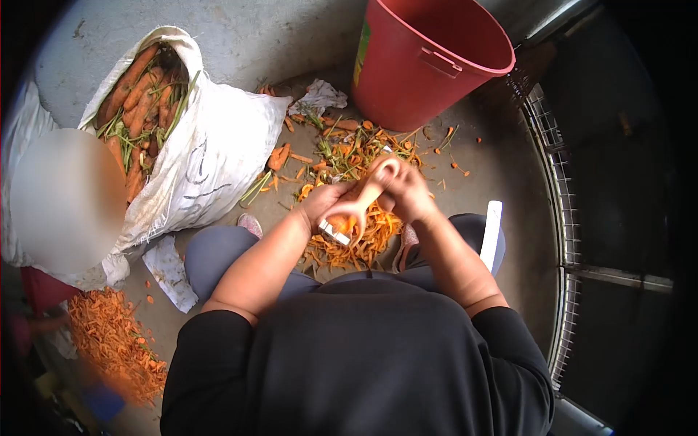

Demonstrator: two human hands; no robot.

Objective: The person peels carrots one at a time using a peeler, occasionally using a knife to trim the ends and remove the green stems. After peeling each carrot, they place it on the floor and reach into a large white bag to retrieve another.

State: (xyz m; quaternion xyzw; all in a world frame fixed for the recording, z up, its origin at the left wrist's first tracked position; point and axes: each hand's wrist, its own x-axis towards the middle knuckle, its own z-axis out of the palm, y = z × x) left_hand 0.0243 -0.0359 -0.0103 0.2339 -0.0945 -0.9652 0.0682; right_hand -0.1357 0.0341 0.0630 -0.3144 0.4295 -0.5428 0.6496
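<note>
A peach-coloured peeler [368,195] with a wide forked head and a metal blade is held between my knees. My right hand [411,195] is closed around its handle. My left hand [325,201] is closed beside the peeler's head, its fingers partly hidden behind the tool; I cannot tell what it holds, though something orange shows through the fork. Below both hands lies a heap of carrot peelings [374,243] on the floor.
A white sack [218,145] of carrots [138,98] leans open at the left, a blurred patch overlapping it. The red bucket [418,80] stands ahead. More peelings [113,338] lie lower left. A white strip [491,231] is at my right knee; a metal grating [566,218] runs along the right.
</note>
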